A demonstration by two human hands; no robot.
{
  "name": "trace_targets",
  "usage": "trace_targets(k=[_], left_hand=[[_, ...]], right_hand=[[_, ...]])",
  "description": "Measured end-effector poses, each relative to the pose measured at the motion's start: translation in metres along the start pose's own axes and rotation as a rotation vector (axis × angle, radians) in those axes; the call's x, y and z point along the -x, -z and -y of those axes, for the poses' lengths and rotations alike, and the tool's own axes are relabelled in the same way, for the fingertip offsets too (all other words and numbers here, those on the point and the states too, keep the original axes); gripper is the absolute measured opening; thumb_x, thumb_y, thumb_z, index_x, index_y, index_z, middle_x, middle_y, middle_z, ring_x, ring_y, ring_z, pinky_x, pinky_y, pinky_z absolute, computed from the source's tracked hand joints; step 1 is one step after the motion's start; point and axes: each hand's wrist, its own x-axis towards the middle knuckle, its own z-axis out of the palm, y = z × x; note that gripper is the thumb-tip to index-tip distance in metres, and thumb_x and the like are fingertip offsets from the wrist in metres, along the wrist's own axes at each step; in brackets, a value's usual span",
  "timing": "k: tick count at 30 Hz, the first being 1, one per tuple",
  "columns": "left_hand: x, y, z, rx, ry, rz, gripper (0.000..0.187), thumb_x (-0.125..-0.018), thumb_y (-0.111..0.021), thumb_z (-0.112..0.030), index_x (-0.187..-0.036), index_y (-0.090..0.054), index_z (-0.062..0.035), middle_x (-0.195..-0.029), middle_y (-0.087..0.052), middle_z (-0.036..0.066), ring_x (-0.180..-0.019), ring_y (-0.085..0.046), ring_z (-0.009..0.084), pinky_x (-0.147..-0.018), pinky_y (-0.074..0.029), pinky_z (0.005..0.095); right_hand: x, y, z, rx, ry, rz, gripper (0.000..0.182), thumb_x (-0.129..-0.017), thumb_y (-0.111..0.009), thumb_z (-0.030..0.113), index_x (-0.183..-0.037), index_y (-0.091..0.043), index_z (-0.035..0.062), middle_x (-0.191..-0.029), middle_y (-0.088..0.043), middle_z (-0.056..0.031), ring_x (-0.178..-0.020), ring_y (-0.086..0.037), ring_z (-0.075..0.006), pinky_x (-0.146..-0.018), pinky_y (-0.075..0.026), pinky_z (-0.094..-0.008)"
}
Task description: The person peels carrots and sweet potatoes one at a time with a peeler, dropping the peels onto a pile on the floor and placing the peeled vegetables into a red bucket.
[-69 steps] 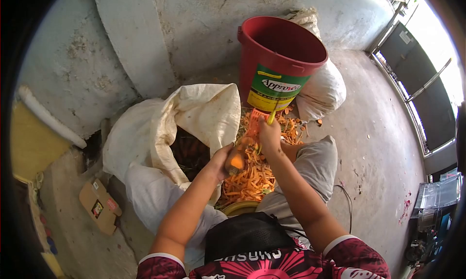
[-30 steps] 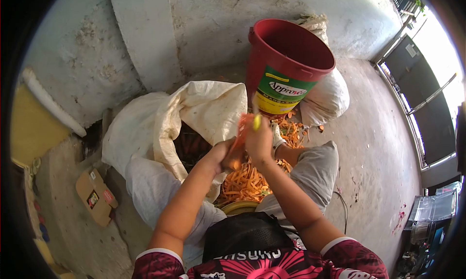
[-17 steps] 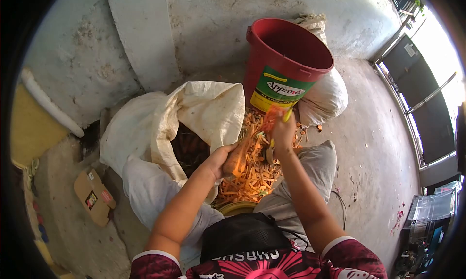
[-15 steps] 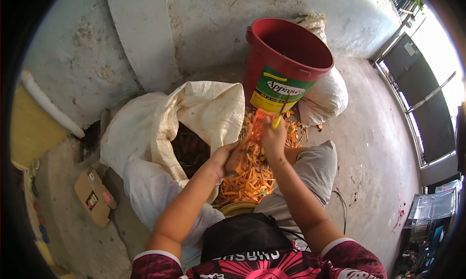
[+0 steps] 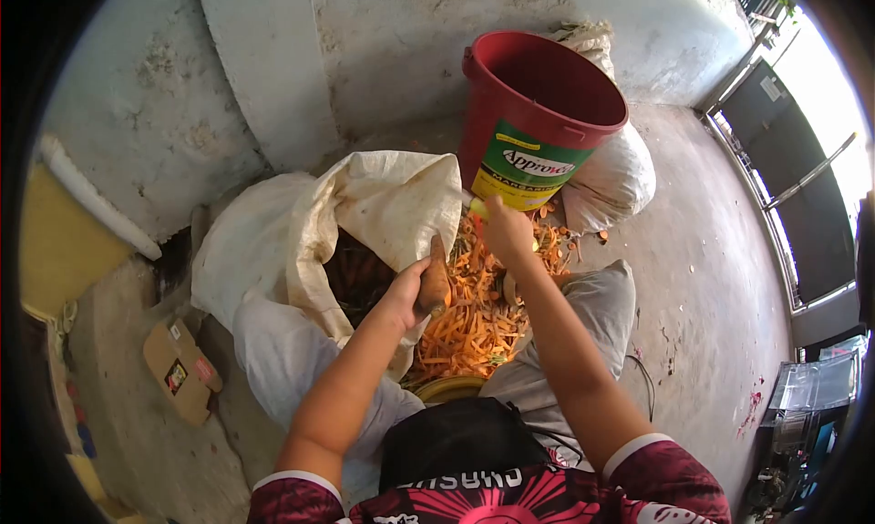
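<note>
My left hand [image 5: 405,293] is closed around an orange-brown carrot [image 5: 437,280], its narrow end pointing up and away. To the right, my right hand [image 5: 508,234] grips a yellow-handled peeler [image 5: 478,208]. Its blade is small and blurred, close to the rim of the sack and apart from the carrot. Below both hands lies a heap of orange carrot peelings [image 5: 478,333], with a yellowish basin rim [image 5: 451,389] at its near edge. An open white woven sack [image 5: 392,196] stands left of the heap, with dark carrots [image 5: 357,273] inside.
A deep red bucket [image 5: 492,96] with a margarine label stands beyond the heap, in front of a filled white sack [image 5: 624,178]. Carrot ends [image 5: 544,211] lie near the bucket. A piece of cardboard [image 5: 182,369] is on the floor at left; a wall [image 5: 392,59] rises behind.
The right hand with the peeler has moved slightly left and back toward me. The carrot has turned more upright in the left hand, and the orange blur by the peeler is gone.
</note>
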Motion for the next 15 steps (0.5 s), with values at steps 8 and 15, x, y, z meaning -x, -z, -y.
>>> trace_targets(k=[8, 15], left_hand=[[0.024, -0.024, -0.009, 0.039, 0.031, -0.005, 0.031, -0.087, -0.035, -0.033, -0.095, -0.050, -0.0066, -0.078, -0.056, 0.006, -0.064, -0.057, 0.0183, -0.056, -0.049, 0.0319], [0.014, -0.011, -0.004, 0.042, 0.061, 0.250, 0.035, -0.087, -0.032, -0.035, -0.092, -0.052, -0.0072, -0.078, -0.057, 0.008, -0.065, -0.057, 0.0199, -0.053, -0.047, 0.0353]], right_hand=[[0.041, -0.071, 0.013, -0.133, -0.332, -0.368, 0.014, -0.085, -0.046, 0.017, -0.079, -0.051, 0.0042, -0.061, -0.048, 0.0013, -0.048, -0.043, -0.0080, -0.041, -0.036, -0.0214], [0.071, -0.092, 0.005, 0.455, 0.021, -0.205, 0.019, -0.084, -0.048, 0.017, -0.081, -0.047, -0.0013, -0.063, -0.050, -0.0089, -0.059, -0.048, -0.0169, -0.055, -0.039, -0.0318]])
